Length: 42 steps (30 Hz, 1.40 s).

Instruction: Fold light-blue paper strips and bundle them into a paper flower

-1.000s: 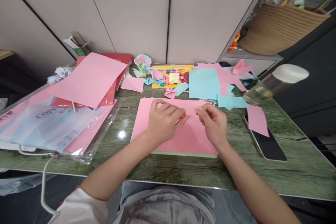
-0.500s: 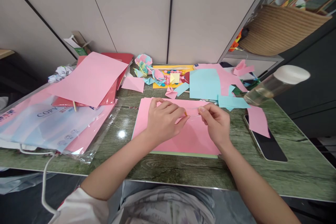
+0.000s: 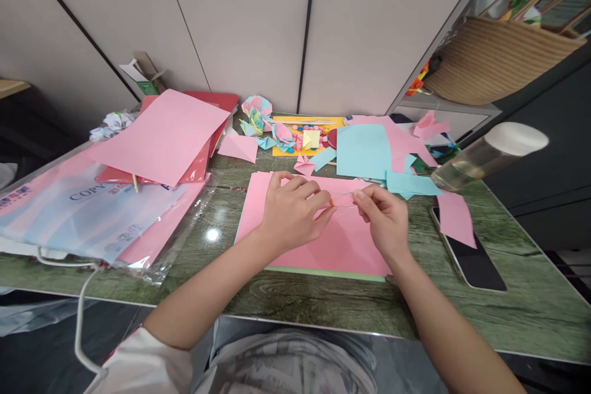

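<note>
A pink paper sheet (image 3: 332, 243) lies flat on the green wood-grain table (image 3: 323, 301), on top of a pale green sheet. My left hand (image 3: 290, 212) and my right hand (image 3: 383, 218) hover over its far half, fingertips facing each other. Both pinch the ends of a thin pale strip (image 3: 344, 199) stretched between them; I cannot make out what it is made of. A small orange tip shows at my left fingertips.
A phone (image 3: 466, 252) lies at the right under a pink scrap. A clear bottle (image 3: 484, 157) with a white cap is beside it. Blue paper (image 3: 360, 149), folded paper pieces (image 3: 277, 132), a large pink sheet (image 3: 161, 135), a plastic paper pack (image 3: 78, 209) and a woven basket (image 3: 498, 55) surround the work.
My hands have drawn slightly apart, so more of the thin strip shows between them. The view has shifted a little; the papers stay in place.
</note>
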Each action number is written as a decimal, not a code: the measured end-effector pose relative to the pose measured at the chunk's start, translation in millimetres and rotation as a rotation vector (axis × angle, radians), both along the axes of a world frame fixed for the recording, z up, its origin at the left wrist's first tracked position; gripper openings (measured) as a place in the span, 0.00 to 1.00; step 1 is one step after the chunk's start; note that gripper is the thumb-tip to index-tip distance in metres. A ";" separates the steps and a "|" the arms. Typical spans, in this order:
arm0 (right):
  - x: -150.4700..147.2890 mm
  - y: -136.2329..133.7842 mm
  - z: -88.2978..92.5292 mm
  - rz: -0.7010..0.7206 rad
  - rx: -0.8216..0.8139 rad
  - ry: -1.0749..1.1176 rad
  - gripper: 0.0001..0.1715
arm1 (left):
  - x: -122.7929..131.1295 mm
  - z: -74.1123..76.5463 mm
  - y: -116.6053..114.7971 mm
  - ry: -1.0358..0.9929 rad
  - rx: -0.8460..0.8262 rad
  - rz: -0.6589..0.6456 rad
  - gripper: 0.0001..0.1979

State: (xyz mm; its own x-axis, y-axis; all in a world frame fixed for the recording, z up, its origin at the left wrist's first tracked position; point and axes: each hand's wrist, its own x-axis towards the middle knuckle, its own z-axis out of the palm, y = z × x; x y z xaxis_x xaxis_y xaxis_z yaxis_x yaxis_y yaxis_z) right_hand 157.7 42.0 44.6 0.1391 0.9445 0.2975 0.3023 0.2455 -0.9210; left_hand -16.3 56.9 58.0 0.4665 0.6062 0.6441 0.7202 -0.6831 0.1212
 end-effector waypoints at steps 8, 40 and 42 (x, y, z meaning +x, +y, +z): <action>1.1 6.7 -9.3 0.021 -0.022 -0.004 0.15 | -0.7 -3.9 6.3 0.037 -0.090 0.033 0.10; 1.7 10.1 -6.7 0.053 -0.050 0.115 0.15 | 14.0 -10.5 -3.3 0.269 -0.095 0.120 0.15; 6.4 12.2 -7.5 0.044 -0.041 0.105 0.15 | 13.3 -9.7 -3.6 0.273 -0.106 0.122 0.15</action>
State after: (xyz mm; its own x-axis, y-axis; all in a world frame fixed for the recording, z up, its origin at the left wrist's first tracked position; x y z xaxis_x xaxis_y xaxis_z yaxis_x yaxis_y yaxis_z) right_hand 164.1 54.2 37.1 0.1253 0.9616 0.2443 0.1938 0.2178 -0.9566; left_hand -3.0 53.3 48.3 0.5330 0.7256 0.4352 0.8119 -0.5833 -0.0220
